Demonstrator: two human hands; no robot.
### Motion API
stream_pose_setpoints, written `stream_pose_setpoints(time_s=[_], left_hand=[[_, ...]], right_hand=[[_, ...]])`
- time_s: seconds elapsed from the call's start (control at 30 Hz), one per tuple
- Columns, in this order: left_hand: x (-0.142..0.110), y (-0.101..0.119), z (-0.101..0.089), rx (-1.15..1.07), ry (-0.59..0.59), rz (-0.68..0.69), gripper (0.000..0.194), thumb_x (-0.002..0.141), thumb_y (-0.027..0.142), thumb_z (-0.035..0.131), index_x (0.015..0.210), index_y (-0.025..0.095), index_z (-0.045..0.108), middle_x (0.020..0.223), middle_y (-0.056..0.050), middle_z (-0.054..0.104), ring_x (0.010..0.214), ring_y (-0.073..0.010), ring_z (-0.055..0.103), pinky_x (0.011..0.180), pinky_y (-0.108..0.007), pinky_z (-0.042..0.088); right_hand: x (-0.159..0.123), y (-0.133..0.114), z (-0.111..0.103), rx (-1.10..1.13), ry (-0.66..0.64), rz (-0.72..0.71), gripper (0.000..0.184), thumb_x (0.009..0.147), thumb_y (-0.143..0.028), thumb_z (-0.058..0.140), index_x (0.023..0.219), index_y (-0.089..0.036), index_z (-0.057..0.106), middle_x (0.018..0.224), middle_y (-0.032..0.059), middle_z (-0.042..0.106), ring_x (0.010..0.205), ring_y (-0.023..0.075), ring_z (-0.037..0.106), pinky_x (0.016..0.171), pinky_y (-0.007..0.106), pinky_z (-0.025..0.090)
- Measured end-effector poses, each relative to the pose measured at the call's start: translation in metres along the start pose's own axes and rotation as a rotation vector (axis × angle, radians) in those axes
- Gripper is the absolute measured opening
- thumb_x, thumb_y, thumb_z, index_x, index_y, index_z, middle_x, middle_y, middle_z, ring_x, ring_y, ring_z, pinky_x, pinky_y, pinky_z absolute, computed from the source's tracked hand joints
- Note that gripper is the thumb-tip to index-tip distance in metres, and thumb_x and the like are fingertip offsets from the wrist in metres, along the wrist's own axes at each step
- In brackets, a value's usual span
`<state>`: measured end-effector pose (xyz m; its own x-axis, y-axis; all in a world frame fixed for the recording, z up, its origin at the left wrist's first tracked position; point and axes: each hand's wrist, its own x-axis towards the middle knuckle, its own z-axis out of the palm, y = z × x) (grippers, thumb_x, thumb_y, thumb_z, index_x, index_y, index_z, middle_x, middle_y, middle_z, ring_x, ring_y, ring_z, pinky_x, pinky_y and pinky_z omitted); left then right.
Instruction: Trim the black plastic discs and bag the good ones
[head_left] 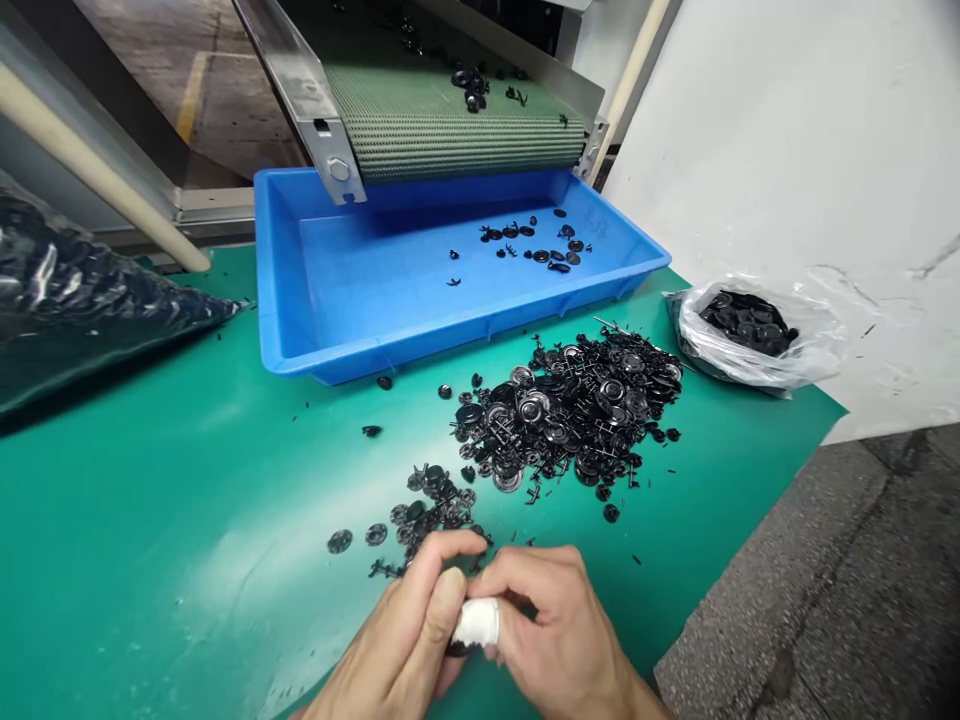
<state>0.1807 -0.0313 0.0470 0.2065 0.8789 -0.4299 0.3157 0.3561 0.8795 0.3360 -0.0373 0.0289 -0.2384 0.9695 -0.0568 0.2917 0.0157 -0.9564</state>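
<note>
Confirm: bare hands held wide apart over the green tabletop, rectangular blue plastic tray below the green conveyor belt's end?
No: in the head view, the bare left hand and bare right hand are close together, not apart. The rest holds: rectangular blue plastic tray below the green conveyor belt's end.

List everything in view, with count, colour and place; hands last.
green tabletop: one, green, across the foreground
conveyor belt: one, green, top centre
belt parts: several, black, on the belt
tray: one, blue, below the belt's end
tray parts: many, black, inside the tray
large pile: one, black, in front of the tray
small heap: one, black, beyond the left hand
open bag: one, clear, black parts inside, right
dark bag: one, black, left edge
poles: two, cream, flanking the conveyor
panel: one, white, right
white band: one, white, between the hands
left hand: one, bottom centre
right hand: one, beside it
</note>
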Motion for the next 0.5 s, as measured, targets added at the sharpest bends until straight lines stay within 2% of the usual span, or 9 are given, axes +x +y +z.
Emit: stream_pose_setpoints(time_s=[0.07,0.17,0.2,0.27,0.37,0.5], left_hand=[[0.004,0.002,-0.001,-0.054,0.02,-0.034,0.044,0.09,0.061,0.042,0.113,0.026,0.056,0.049,0.008,0.044,0.047,-0.0147,0.041,0.047,-0.025,0.032],[0.013,0.007,-0.008,-0.175,0.082,-0.053,0.039,0.092,0.057,0.044,0.114,0.025,0.052,0.045,0.01,0.046,0.041,-0.0117,0.041,0.044,-0.021,0.032],[0.016,0.009,-0.012,-0.226,0.089,-0.043,0.036,0.093,0.055,0.044,0.111,0.025,0.053,0.045,0.009,0.048,0.039,-0.0109,0.041,0.042,-0.02,0.032],[0.022,0.013,-0.018,-0.345,0.069,-0.02,0.032,0.093,0.052,0.048,0.105,0.023,0.055,0.048,0.008,0.055,0.038,-0.0104,0.045,0.039,-0.018,0.036],[0.03,0.017,-0.029,-0.529,0.017,-0.023,0.028,0.088,0.048,0.059,0.098,0.022,0.058,0.058,0.005,0.061,0.041,-0.0094,0.05,0.037,-0.017,0.042],[0.036,0.02,-0.04,-0.643,0.05,-0.028,0.026,0.081,0.041,0.072,0.091,0.019,0.064,0.065,0.004,0.062,0.043,-0.0057,0.05,0.038,-0.013,0.042]], right_hand=[[0.005,0.001,-0.005,-0.104,0.005,-0.032,0.024,0.087,-0.007,0.047,0.08,-0.019,0.066,0.064,-0.0033,0.06,0.058,0.01,0.056,0.057,0.021,0.041],[0.019,0.004,-0.019,-0.516,0.129,-0.128,0.032,0.093,-0.009,0.037,0.106,-0.015,0.065,0.086,0.0063,0.062,0.076,0.0175,0.058,0.066,0.029,0.046],[0.026,0.005,-0.023,-0.662,0.161,-0.137,0.033,0.094,-0.01,0.036,0.115,-0.013,0.062,0.091,0.009,0.061,0.08,0.0201,0.057,0.066,0.031,0.047],[0.038,0.006,-0.029,-0.878,0.145,-0.106,0.035,0.094,-0.014,0.043,0.126,-0.013,0.056,0.097,0.0108,0.058,0.084,0.0232,0.057,0.06,0.031,0.048],[0.046,0.005,-0.03,-0.997,0.065,-0.069,0.029,0.091,-0.013,0.05,0.118,-0.02,0.06,0.098,0.009,0.056,0.084,0.0231,0.056,0.051,0.028,0.045],[0.032,0.004,-0.033,-0.91,-0.019,-0.123,0.029,0.092,-0.005,0.042,0.107,-0.019,0.063,0.102,0.0084,0.058,0.087,0.0212,0.054,0.061,0.03,0.048]])
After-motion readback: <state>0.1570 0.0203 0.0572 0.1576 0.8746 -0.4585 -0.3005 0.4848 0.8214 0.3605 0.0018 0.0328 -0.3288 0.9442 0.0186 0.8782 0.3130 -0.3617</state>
